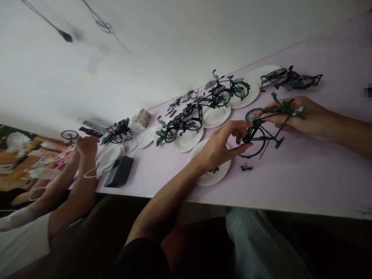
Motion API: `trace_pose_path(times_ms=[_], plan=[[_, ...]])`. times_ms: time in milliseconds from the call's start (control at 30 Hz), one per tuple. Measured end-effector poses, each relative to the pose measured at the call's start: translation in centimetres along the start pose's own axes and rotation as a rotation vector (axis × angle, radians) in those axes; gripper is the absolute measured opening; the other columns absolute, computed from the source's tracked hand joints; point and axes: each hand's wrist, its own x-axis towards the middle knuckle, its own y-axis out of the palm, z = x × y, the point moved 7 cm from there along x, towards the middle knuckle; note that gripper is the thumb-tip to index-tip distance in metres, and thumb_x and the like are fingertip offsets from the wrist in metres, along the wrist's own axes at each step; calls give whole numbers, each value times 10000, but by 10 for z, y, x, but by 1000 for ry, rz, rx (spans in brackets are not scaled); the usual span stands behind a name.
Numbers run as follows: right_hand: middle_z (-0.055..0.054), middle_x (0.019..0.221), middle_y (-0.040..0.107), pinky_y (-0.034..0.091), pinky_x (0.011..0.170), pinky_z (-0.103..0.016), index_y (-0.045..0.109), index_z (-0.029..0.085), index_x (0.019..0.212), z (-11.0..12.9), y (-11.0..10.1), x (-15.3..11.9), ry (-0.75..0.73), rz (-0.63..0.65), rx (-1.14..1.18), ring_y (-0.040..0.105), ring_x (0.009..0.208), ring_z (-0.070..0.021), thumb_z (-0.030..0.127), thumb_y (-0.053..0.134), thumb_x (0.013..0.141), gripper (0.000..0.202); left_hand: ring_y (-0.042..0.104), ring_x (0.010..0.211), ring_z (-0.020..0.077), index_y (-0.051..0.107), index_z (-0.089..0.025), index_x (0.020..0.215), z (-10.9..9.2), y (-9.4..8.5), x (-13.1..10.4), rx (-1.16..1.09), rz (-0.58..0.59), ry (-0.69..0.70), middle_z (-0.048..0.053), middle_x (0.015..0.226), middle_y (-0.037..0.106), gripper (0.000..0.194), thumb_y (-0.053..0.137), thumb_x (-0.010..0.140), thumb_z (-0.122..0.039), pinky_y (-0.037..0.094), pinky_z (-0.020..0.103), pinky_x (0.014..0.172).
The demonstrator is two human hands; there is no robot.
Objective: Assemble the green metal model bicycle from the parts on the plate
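A dark green model bicycle (pixel 266 135) is held up above the pink table, its frame and wheels tilted. My right hand (pixel 308 118) is closed around the frame from behind, with some fingers hidden by it. At the rear end, my left hand (pixel 225 141) pinches the bicycle between thumb and fingers. Just below on the table lies a small black part (pixel 246 168). Partly under my left arm is a white paper plate (pixel 200 150) with small dark pieces on it.
Several model bicycles (pixel 183 126) stand on paper plates along the wall, and a black one (pixel 302 81) lies at right. A dark box (pixel 119 172) sits near the table's front edge. At left, another person's hands (pixel 87 147) work beside a loose wheel (pixel 69 134).
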Motion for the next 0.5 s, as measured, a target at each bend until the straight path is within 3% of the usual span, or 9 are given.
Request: trace_pose_path(times_ms=[133, 233, 333, 500], plan=[[-52, 794, 695, 402, 662, -322, 794, 160, 980, 6, -21, 6, -124, -171, -529, 579, 702, -179, 278, 799, 873, 160, 637, 815, 118, 578, -227, 1175, 14, -2, 0, -59, -38, -114, 15, 990, 671, 280, 767, 970, -261, 534, 289, 812], [-98, 940, 745, 471, 798, -366, 788, 156, 1182, 7, -29, 7, -160, -231, -816, 660, 821, -229, 154, 701, 880, 315, 619, 805, 129, 589, -224, 1129, 22, -4, -1, -14, -44, -181, 5, 952, 659, 265, 768, 934, -211, 509, 295, 803], [-138, 1117, 754, 489, 926, -405, 745, 173, 1335, 8, -32, 7, -219, -253, -959, 698, 990, -271, 123, 594, 907, 457, 611, 831, 146, 615, -213, 1160, 26, 1, -2, 99, 59, -221, 17, 960, 666, 269, 747, 928, -184, 494, 300, 813], [-146, 1128, 770, 494, 858, -386, 767, 162, 1293, -2, -30, 8, -200, -185, -995, 692, 965, -269, 177, 601, 916, 413, 652, 965, 198, 684, -195, 1140, 26, 10, -5, 209, 248, -220, 65, 1033, 712, 167, 703, 976, -220, 501, 364, 955]])
